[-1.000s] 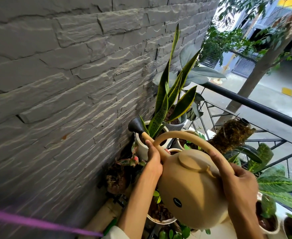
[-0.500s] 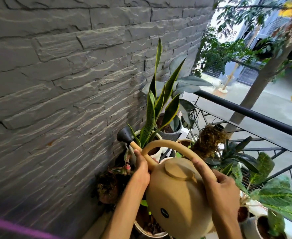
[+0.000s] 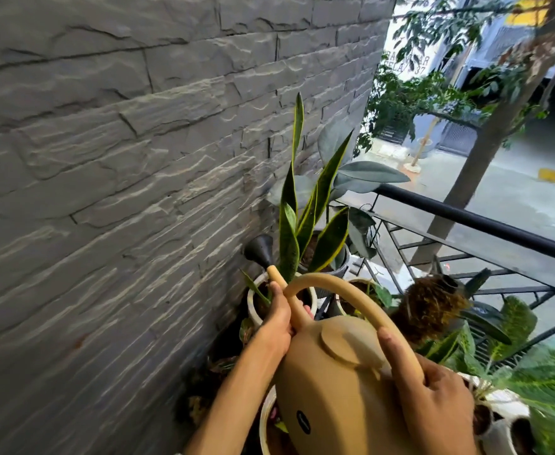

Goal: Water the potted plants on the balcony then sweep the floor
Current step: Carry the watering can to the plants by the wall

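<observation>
Two hands carry the can (image 3: pixel 341 399): the right hand (image 3: pixel 433 402) is wrapped round the arched handle (image 3: pixel 361 297) near its rear end, taking the weight, while the left hand (image 3: pixel 277 323) grasps the spout (image 3: pixel 286 293) low down, thumb along it, most likely to steer the pour. The black rose (image 3: pixel 259 251) at the spout tip sits above the wall-side rim of the white pot (image 3: pixel 253 303) that holds the snake plant (image 3: pixel 297 221); no water shows leaving it, so I judge the watering of this pot is either just starting or paused. Sweeping looks to be well ahead, with several more pots crowded below and to the right.

Room is tight. A stone wall (image 3: pixel 122 175) stands just beside the rose on the left, and the plant's stiff leaves rise just right of the spout, so the spout works in a narrow slot between them. To the right a black railing (image 3: pixel 486 224) closes the balcony, with a mossy clump (image 3: pixel 430 307) and broad spotted leaves (image 3: pixel 515 326) near the handle. The freest way out for the can seems to be back toward the person and upward; swinging sideways risks knocking leaves or scraping the wall
</observation>
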